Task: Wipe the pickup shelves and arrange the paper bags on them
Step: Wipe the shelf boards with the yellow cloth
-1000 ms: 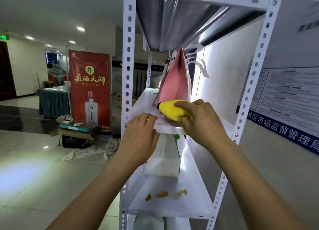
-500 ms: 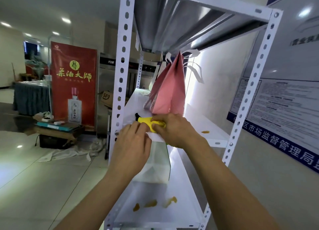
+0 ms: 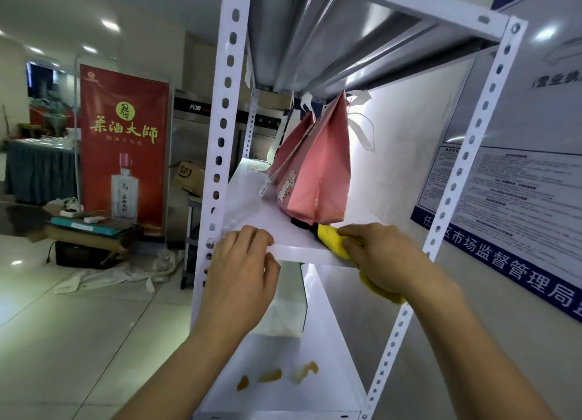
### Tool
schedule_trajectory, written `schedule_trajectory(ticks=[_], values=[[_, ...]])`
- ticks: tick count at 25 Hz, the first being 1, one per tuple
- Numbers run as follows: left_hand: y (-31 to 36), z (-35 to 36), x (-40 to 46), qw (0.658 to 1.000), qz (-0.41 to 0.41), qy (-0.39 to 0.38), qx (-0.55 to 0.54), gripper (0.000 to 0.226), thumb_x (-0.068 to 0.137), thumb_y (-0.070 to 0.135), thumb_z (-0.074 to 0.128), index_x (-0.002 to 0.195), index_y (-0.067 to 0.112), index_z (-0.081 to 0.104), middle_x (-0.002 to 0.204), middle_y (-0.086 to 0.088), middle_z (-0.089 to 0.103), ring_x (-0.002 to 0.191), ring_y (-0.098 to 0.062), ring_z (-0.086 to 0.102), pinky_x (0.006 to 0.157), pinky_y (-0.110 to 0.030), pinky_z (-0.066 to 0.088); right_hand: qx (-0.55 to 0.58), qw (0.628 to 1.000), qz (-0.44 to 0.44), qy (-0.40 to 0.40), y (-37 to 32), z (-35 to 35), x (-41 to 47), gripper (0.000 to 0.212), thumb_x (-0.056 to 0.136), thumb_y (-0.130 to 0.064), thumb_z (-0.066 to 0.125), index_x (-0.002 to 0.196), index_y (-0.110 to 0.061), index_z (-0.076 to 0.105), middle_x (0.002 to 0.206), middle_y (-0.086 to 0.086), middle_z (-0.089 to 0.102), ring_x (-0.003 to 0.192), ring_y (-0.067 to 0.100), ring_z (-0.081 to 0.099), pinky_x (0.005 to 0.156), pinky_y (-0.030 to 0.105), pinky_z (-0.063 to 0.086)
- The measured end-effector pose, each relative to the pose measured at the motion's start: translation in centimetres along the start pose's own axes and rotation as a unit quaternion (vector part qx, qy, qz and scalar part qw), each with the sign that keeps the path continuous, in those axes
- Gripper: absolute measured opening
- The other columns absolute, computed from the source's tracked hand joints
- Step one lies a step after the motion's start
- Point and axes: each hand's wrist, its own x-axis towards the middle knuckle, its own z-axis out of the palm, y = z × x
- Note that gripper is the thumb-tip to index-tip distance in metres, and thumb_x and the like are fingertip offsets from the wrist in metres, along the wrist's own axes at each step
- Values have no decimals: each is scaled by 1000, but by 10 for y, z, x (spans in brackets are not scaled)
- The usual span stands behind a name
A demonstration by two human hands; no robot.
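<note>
1. Cloth handling: we hold the yellow cloth [image 3: 335,241] bunched in our right hand [image 3: 382,260], fingers curled round it, at the front edge of the middle shelf [image 3: 252,211]. We judge it soft and light, so it should fold over the shelf lip easily; part of it hangs below the edge.
2. Left hand [image 3: 241,274]: we grip the same front edge, fingers on top and thumb under the lip, which steadies the rack.
3. Paper bags: the pink bag [image 3: 318,180] stands on the middle shelf just behind the cloth, with a second pink bag behind it. We judge them light, stiff at the creases and easy to tip or crush; take them by the white handles [image 3: 362,126] or the folded top.
4. Clearances: the upper shelf sits just above the bag tops, and the perforated uprights [image 3: 225,120] limit sideways reach. Bare shelf lies left of the bags.
5. Lower shelf [image 3: 333,356]: orange smears [image 3: 271,375] near its front edge are not yet wiped; a white bag [image 3: 283,312] stands behind them.
</note>
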Motion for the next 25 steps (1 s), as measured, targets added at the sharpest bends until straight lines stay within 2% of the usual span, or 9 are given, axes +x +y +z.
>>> schedule_trajectory(ticks=[4, 7, 10, 13, 16, 18, 21, 23, 25], values=[[6, 3, 2, 999, 0, -13, 38, 22, 88, 16, 64, 109, 18, 71, 101, -6, 62, 93, -29, 54, 82, -41, 45, -50, 998, 17, -21, -14, -3, 13, 57, 97, -63, 22, 132, -42, 63, 116, 6, 71, 93, 29, 66, 81, 36, 54], [9, 4, 11, 998, 13, -37, 42, 22, 92, 23, 59, 109, 21, 72, 104, -2, 63, 97, -27, 56, 87, -40, 43, -84, 996, 23, -13, -8, -2, 11, 56, 98, -58, 25, 126, -36, 68, 112, 7, 72, 90, 30, 66, 81, 38, 56], [13, 10, 19, 996, 35, -76, 16, 26, 94, 24, 54, 114, 23, 70, 110, 1, 64, 101, -25, 58, 91, -39, 43, -149, 985, 82, 2, 12, -2, 17, 40, 101, -40, 39, 116, -23, 72, 103, 9, 70, 84, 29, 65, 79, 39, 56], [12, 12, 16, 997, 24, -73, -9, 27, 92, 18, 58, 115, 22, 71, 109, 0, 66, 99, -27, 59, 90, -40, 44, -164, 978, 131, 13, 26, -1, 31, 39, 102, -36, 42, 111, -15, 73, 91, 10, 64, 73, 28, 55, 70, 35, 46], [12, 17, 11, 998, 13, -63, -14, 29, 90, 14, 61, 116, 20, 72, 109, -1, 67, 99, -27, 59, 91, -41, 45, -227, 965, 132, 24, 35, 9, 51, 35, 104, -33, 43, 106, -12, 70, 73, 3, 45, 71, 27, 48, 67, 33, 38], [12, 18, 9, 998, 13, -63, -24, 30, 89, 13, 62, 116, 19, 71, 109, -2, 67, 99, -28, 58, 93, -41, 45, -237, 962, 132, 10, 39, 9, 61, 29, 102, -27, 45, 115, -15, 68, 81, 4, 50, 81, 28, 52, 69, 33, 40], [9, 19, 7, 998, 21, -58, -19, 31, 89, 12, 61, 118, 18, 71, 111, -3, 67, 102, -28, 57, 94, -41, 44, -181, 976, 121, -14, 38, 8, 63, 37, 101, -33, 42, 132, -31, 63, 115, 9, 65, 100, 30, 62, 79, 34, 50], [9, 19, 5, 998, 20, -56, -21, 33, 90, 13, 59, 120, 17, 70, 113, -3, 66, 104, -28, 56, 96, -40, 43, -152, 983, 106, 9, 36, 15, 51, 41, 98, -26, 42, 131, -38, 64, 114, 8, 68, 96, 30, 63, 78, 34, 51], [8, 20, 3, 998, 21, -52, -31, 34, 90, 12, 57, 121, 16, 70, 114, -4, 66, 105, -28, 55, 98, -39, 42, -163, 981, 102, 33, 33, 26, 38, 42, 91, -15, 46, 120, -32, 70, 99, 6, 68, 81, 28, 63, 71, 35, 53]])
